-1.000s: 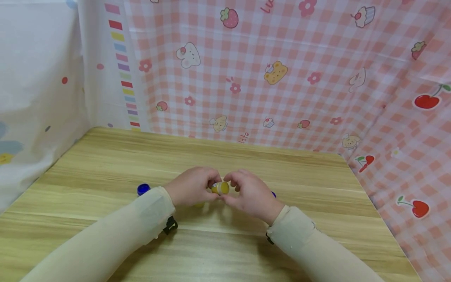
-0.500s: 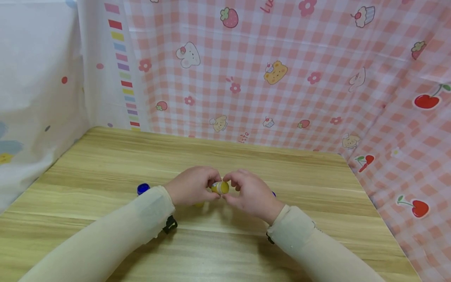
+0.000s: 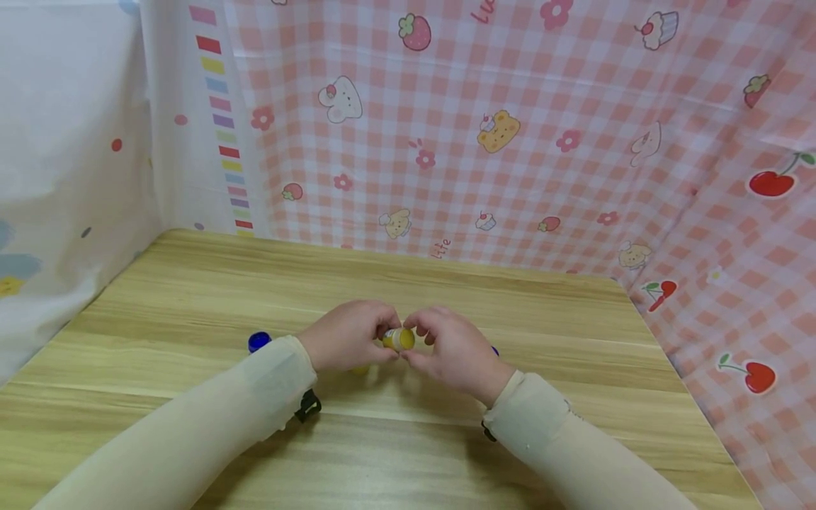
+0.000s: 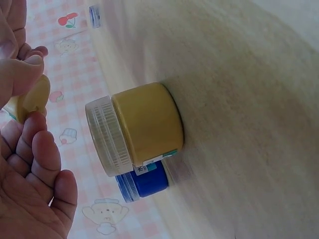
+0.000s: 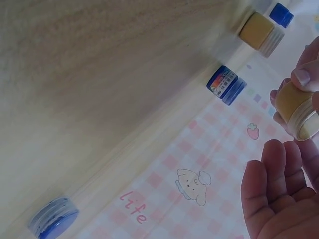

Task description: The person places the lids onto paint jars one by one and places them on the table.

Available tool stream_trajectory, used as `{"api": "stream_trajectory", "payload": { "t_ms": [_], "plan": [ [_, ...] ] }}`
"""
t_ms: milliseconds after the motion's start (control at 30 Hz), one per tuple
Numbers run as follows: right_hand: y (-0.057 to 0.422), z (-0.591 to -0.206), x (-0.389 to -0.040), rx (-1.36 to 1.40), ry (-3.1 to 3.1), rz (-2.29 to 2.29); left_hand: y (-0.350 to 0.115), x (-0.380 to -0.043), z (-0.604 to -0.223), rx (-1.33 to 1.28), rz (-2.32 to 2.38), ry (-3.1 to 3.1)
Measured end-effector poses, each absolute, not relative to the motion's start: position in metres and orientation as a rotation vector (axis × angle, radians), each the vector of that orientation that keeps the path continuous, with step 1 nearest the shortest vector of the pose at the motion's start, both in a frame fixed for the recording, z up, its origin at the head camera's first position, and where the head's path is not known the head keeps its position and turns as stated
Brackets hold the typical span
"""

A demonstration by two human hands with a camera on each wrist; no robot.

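My left hand [image 3: 352, 336] grips a small yellow paint jar [image 3: 393, 341] on its side above the table, its end toward the right. The thumb and index fingertip of my right hand [image 3: 455, 352] are at the jar's right end, pinching it by its clear lid [image 5: 304, 121]. The right hand's other fingers [image 5: 274, 167] are loosely bent below the lid. Beneath the left hand, a second yellow jar [image 4: 149, 119] stands upright with its clear lid on; in the head view the hand mostly hides it.
Blue paint jars stand about the wooden table [image 3: 395, 453]: one at the left [image 3: 259, 341], one mostly hidden behind the right hand [image 3: 495, 350], and another blue jar [image 5: 223, 83] at the back. Patterned cloths [image 3: 446, 92] hang behind and along both sides.
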State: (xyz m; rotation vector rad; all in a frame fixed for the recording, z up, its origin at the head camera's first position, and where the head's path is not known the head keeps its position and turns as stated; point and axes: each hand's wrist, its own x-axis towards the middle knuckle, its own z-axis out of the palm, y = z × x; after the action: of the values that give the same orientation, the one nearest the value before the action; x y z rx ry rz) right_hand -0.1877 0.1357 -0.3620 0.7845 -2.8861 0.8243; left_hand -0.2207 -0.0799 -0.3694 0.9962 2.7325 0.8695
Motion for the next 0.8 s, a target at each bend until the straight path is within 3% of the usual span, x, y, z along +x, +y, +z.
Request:
{"api": "stream_trajectory", "payload": {
  "t_ms": [800],
  "plan": [
    [0.1338,-0.3621,-0.187,0.797,-2.89,0.843,-0.0802,-0.222,-0.3712,1.005,0.856,2.751]
  ]
}}
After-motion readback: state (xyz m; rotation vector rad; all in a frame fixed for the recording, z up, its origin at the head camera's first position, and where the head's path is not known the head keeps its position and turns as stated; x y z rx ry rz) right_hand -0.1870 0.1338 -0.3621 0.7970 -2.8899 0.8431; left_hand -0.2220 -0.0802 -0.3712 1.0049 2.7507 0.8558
